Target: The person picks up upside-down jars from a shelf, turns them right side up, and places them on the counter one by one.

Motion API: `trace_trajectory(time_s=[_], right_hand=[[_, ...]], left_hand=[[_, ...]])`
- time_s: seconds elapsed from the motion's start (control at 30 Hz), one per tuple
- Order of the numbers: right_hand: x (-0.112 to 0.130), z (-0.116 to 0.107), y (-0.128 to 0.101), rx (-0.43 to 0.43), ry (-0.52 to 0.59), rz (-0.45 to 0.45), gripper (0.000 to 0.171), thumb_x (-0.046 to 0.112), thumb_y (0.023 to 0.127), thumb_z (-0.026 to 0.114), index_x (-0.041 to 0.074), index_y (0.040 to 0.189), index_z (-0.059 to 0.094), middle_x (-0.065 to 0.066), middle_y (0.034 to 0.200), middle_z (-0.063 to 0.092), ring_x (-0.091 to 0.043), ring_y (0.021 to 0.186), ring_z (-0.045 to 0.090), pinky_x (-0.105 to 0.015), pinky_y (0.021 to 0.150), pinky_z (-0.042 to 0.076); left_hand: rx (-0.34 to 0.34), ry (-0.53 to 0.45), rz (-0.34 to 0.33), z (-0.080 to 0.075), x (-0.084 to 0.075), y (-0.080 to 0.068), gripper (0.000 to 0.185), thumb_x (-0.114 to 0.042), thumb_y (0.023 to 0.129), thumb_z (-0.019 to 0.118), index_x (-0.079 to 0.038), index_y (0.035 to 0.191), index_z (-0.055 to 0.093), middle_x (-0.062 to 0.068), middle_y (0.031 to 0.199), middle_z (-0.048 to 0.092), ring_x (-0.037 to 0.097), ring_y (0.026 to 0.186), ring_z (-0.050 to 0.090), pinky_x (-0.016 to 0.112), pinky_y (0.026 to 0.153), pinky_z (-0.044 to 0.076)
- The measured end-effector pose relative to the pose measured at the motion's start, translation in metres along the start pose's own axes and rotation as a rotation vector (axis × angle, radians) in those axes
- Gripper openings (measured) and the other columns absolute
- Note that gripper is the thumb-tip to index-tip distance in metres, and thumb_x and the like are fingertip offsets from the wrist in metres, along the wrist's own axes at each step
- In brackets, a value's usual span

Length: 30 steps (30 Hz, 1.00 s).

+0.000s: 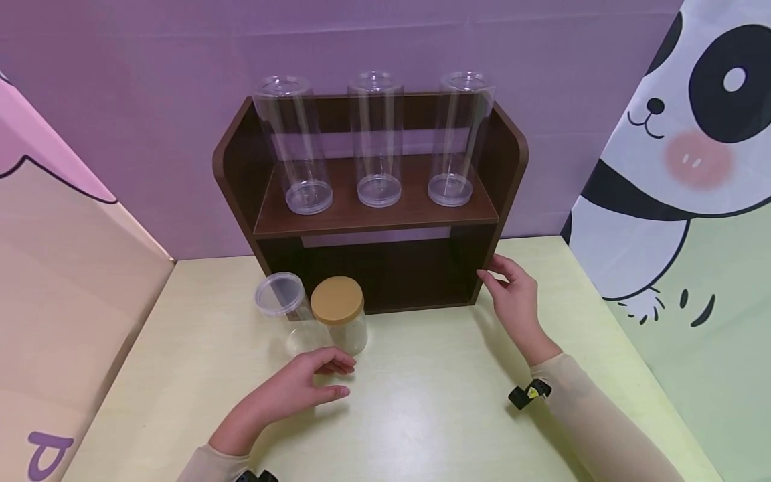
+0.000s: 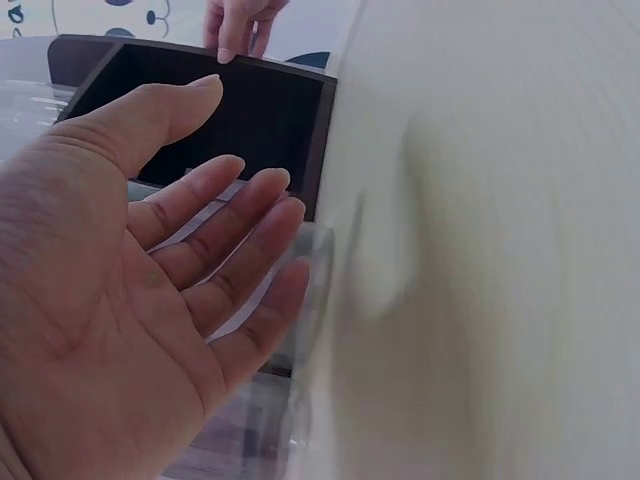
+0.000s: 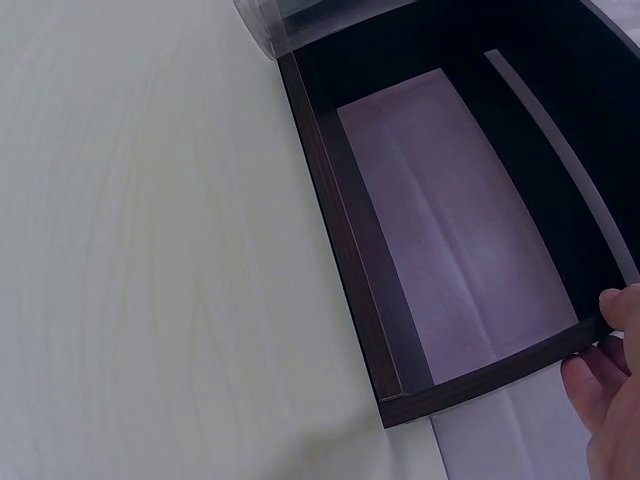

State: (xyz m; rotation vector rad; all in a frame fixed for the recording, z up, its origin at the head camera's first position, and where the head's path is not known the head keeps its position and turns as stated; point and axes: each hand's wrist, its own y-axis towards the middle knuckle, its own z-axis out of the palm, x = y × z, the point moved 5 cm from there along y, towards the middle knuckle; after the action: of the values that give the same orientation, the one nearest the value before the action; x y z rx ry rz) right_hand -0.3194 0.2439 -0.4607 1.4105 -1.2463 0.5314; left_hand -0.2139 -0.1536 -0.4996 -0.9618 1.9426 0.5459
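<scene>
My right hand (image 1: 515, 301) pinches the lower right side panel of a dark brown two-tier wooden shelf (image 1: 385, 219). In the right wrist view, the thumb lies inside that panel and the fingers of the hand (image 3: 615, 380) lie outside it. My left hand (image 1: 295, 391) hovers over the table with relaxed fingers and holds nothing; its palm (image 2: 110, 300) shows in the left wrist view. Just beyond it stand a clear jar with a tan lid (image 1: 337, 301) and a clear jar with a translucent lid (image 1: 280, 294). Both jars are in front of the shelf's lower left.
Three tall clear cylinders, left (image 1: 299, 147), middle (image 1: 378, 140) and right (image 1: 459, 140), stand on the upper tier. The shelf rests on a pale wood table (image 1: 409, 415) against a purple backdrop (image 1: 181, 134). A panda-print panel (image 1: 699, 174) borders the right side.
</scene>
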Motion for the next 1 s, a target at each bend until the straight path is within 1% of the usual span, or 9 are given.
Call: trace_trajectory(time_s=[0.13, 0.23, 0.37, 0.47, 0.6, 0.7, 0.8, 0.87, 1.0], right_hand=[[0.0, 0.0, 0.0, -0.006, -0.016, -0.005, 0.03, 0.008, 0.102, 0.082, 0.007, 0.131, 0.079, -0.014, 0.12, 0.081, -0.02, 0.114, 0.074, -0.012, 0.086, 0.056], [0.0, 0.0, -0.001, -0.004, -0.018, -0.007, 0.03, 0.008, 0.102, 0.081, 0.006, 0.132, 0.079, -0.014, 0.121, 0.081, -0.022, 0.114, 0.075, -0.012, 0.086, 0.056], [0.0, 0.0, -0.001, 0.0, -0.011, -0.006, 0.031, 0.006, 0.102, 0.08, 0.004, 0.133, 0.077, -0.015, 0.122, 0.081, -0.027, 0.115, 0.074, -0.01, 0.085, 0.055], [0.0, -0.001, 0.0, -0.001, -0.018, -0.003, 0.03, 0.005, 0.102, 0.08, 0.004, 0.132, 0.077, -0.015, 0.121, 0.081, -0.023, 0.114, 0.074, -0.01, 0.086, 0.056], [0.001, -0.002, 0.0, 0.007, -0.041, -0.003, 0.029, 0.007, 0.103, 0.08, 0.005, 0.132, 0.077, -0.014, 0.122, 0.081, -0.013, 0.112, 0.073, -0.012, 0.088, 0.057], [0.0, -0.003, -0.001, 0.012, -0.05, -0.007, 0.03, 0.007, 0.103, 0.08, 0.006, 0.132, 0.077, -0.012, 0.122, 0.081, -0.008, 0.111, 0.072, -0.013, 0.088, 0.058], [0.0, -0.002, -0.001, 0.012, -0.051, -0.008, 0.03, 0.007, 0.103, 0.08, 0.006, 0.133, 0.077, -0.011, 0.122, 0.081, -0.007, 0.111, 0.072, -0.014, 0.088, 0.058], [0.0, -0.002, 0.0, 0.011, -0.046, -0.011, 0.03, 0.007, 0.103, 0.08, 0.006, 0.133, 0.077, -0.012, 0.122, 0.081, -0.01, 0.112, 0.073, -0.013, 0.088, 0.057], [0.0, 0.001, 0.0, 0.012, -0.032, -0.01, 0.029, 0.007, 0.103, 0.079, 0.005, 0.133, 0.077, -0.015, 0.122, 0.08, -0.02, 0.115, 0.074, -0.012, 0.088, 0.057]], left_hand=[[-0.027, -0.019, 0.048, -0.004, -0.015, 0.001, 0.037, -0.018, 0.102, 0.083, -0.008, 0.135, 0.07, 0.008, 0.129, 0.075, 0.029, 0.122, 0.071, 0.045, 0.111, 0.057], [-0.097, -0.039, 0.114, -0.013, -0.036, 0.002, 0.032, -0.012, 0.102, 0.082, -0.011, 0.132, 0.072, 0.004, 0.127, 0.076, 0.027, 0.12, 0.072, 0.041, 0.109, 0.058], [-0.248, -0.04, 0.226, -0.038, -0.07, 0.001, 0.028, -0.003, 0.101, 0.08, -0.01, 0.127, 0.073, 0.002, 0.121, 0.076, 0.024, 0.112, 0.073, 0.034, 0.102, 0.061], [-0.378, -0.026, 0.31, -0.065, -0.094, 0.004, 0.032, 0.008, 0.098, 0.078, -0.006, 0.126, 0.071, 0.009, 0.12, 0.074, 0.025, 0.109, 0.072, 0.028, 0.097, 0.061], [-0.558, 0.0, 0.38, -0.101, -0.119, 0.013, 0.036, 0.014, 0.094, 0.078, 0.001, 0.126, 0.069, 0.013, 0.122, 0.069, 0.025, 0.11, 0.069, 0.024, 0.097, 0.058], [-0.686, 0.037, 0.392, -0.122, -0.13, 0.022, 0.037, 0.012, 0.094, 0.08, 0.004, 0.128, 0.067, 0.01, 0.126, 0.066, 0.023, 0.116, 0.066, 0.023, 0.101, 0.055], [-0.791, 0.095, 0.389, -0.137, -0.136, 0.033, 0.042, 0.003, 0.096, 0.082, 0.003, 0.134, 0.064, 0.01, 0.134, 0.063, 0.02, 0.123, 0.061, 0.023, 0.106, 0.052], [-0.845, 0.138, 0.392, -0.144, -0.138, 0.04, 0.048, -0.004, 0.097, 0.083, 0.002, 0.14, 0.062, 0.012, 0.138, 0.06, 0.02, 0.129, 0.059, 0.025, 0.11, 0.051], [-0.91, 0.212, 0.385, -0.152, -0.137, 0.05, 0.059, -0.014, 0.097, 0.085, -0.002, 0.148, 0.056, 0.014, 0.146, 0.054, 0.021, 0.137, 0.054, 0.033, 0.112, 0.05]])
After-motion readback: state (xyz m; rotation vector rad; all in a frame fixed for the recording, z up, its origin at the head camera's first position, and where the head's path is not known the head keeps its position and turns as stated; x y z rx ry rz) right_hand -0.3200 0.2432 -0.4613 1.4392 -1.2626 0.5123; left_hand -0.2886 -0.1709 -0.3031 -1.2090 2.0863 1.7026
